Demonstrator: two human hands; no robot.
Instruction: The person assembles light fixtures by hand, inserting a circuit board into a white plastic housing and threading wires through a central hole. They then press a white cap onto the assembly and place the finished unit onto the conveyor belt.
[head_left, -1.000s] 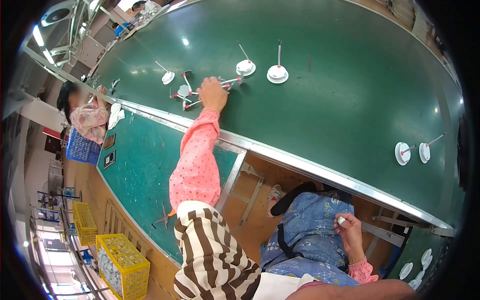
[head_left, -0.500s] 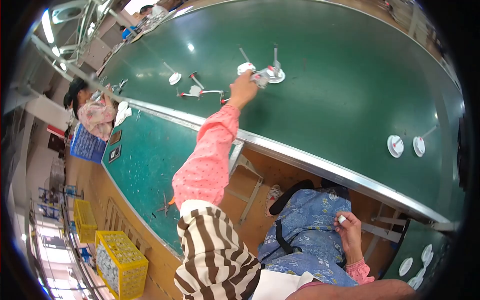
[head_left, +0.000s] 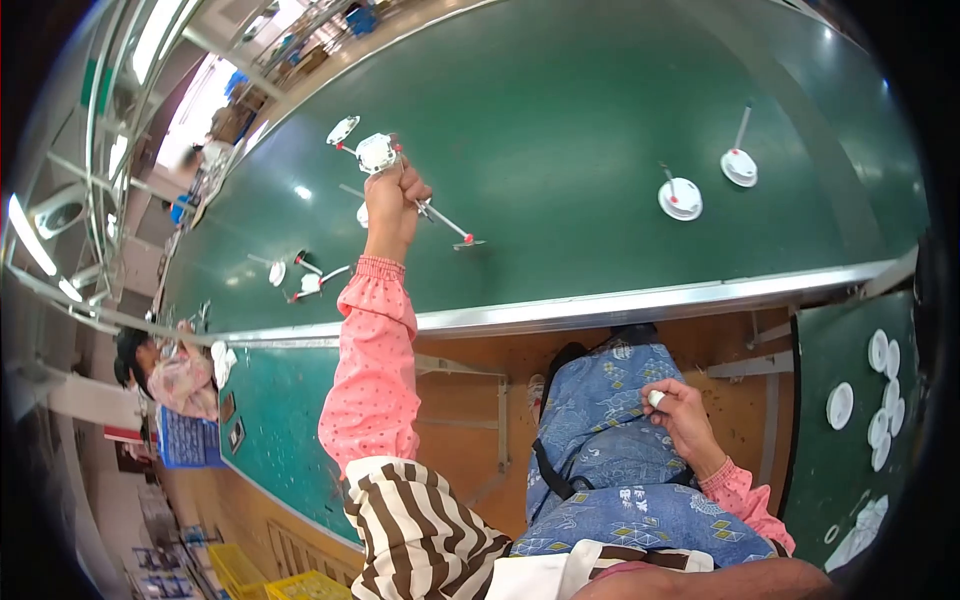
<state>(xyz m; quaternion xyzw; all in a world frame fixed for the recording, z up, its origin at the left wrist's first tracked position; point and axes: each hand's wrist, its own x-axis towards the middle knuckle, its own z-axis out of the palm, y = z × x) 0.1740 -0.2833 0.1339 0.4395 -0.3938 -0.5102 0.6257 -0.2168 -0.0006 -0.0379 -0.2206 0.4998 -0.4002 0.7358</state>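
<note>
My left hand (head_left: 393, 200) is closed around a white assembly (head_left: 376, 153) with rods and red joints, raised over the green table. One rod ends in a small white disc (head_left: 343, 129); another reaches down to the right to a red joint (head_left: 468, 239). A white disc (head_left: 363, 214) on the table is partly hidden behind this hand. My right hand (head_left: 685, 420) rests above my lap with curled fingers. Something small and white (head_left: 656, 398) is at its fingertips; whether it is held or worn on a finger I cannot make out.
Two white discs with upright rods (head_left: 680, 199) stand on the green table (head_left: 560, 130). Left of them lie a jointed rod assembly (head_left: 310, 284) and another disc (head_left: 277, 272). Several white discs (head_left: 840, 405) lie on the right side table. A co-worker (head_left: 180, 375) sits at left.
My left hand has taken up the jointed assembly from beside the discs. My view has turned, so the table and discs appear shifted. The right hand keeps its curled pose.
</note>
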